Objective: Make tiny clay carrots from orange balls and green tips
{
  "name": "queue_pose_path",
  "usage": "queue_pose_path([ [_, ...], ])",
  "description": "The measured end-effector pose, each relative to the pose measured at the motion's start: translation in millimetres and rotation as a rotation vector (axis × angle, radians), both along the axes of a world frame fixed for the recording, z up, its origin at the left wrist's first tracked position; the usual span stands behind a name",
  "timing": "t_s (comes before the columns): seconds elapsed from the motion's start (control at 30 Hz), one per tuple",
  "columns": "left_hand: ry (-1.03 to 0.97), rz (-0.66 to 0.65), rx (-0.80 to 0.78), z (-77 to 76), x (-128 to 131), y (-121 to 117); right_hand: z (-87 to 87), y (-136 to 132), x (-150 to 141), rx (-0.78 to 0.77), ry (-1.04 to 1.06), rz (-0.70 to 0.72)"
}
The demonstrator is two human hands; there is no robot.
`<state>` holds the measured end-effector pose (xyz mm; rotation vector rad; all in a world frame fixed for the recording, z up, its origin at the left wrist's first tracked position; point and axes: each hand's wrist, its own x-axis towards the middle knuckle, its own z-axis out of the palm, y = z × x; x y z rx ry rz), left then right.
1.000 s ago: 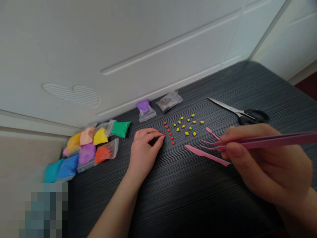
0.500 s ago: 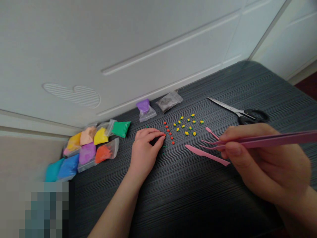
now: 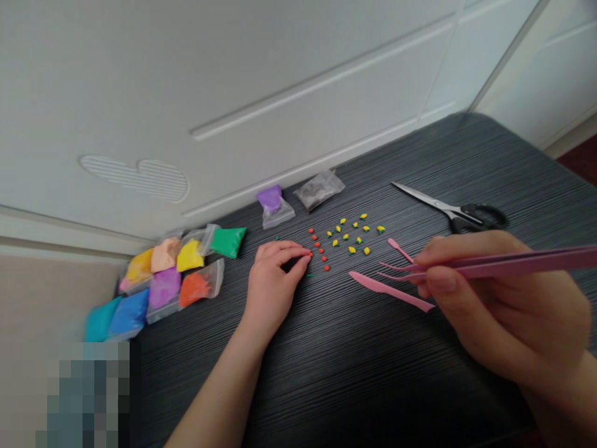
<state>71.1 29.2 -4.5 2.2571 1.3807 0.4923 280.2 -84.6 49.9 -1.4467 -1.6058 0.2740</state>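
Note:
My left hand (image 3: 277, 280) rests low on the table, thumb and forefinger pinched on a small orange-red clay ball (image 3: 311, 254). Just to its right, several similar orange-red balls (image 3: 321, 251) lie in a slanting row. Pink tweezers (image 3: 504, 264) are gripped in my right hand (image 3: 504, 305), their curved tips slightly apart, pointing left with nothing between them. Below those tips lies a pink clay knife (image 3: 389, 291). A second, thinner pink tool (image 3: 400, 249) is partly hidden by my right fingers. Beyond the row sit several tiny yellow pieces with green parts (image 3: 352, 250).
Black-handled scissors (image 3: 441, 204) lie at the right. Bags of coloured clay, among them a green one (image 3: 227, 241) and an orange one (image 3: 196, 287), crowd the left. A purple bag (image 3: 270, 199) and a grey bag (image 3: 319, 190) stand by the white wall panel (image 3: 303, 99).
Almost nothing differs. The view has shifted very slightly, and both hands keep their hold and place.

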Motion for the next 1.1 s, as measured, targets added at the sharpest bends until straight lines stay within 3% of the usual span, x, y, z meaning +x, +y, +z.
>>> queue_pose_path([
  [0.4, -0.017, 0.012, -0.020, -1.7, -1.5, 0.2, -1.8, 0.4, -1.7, 0.036, -0.021, -0.072],
  [0.6, -0.048, 0.001, -0.041, 0.7, -4.3, 2.4, -8.4, 7.8, 0.6, -0.076, -0.026, -0.044],
  [0.87, -0.068, -0.078, -0.182, 20.4, -38.3, -9.2, -23.3, 14.1, 2.2, -0.132, 0.046, -0.083],
  [1.1, -0.060, -0.128, -0.125, 15.8, -56.0, -32.0, -32.5, 17.6, -12.3, -0.135, 0.125, -0.050],
])
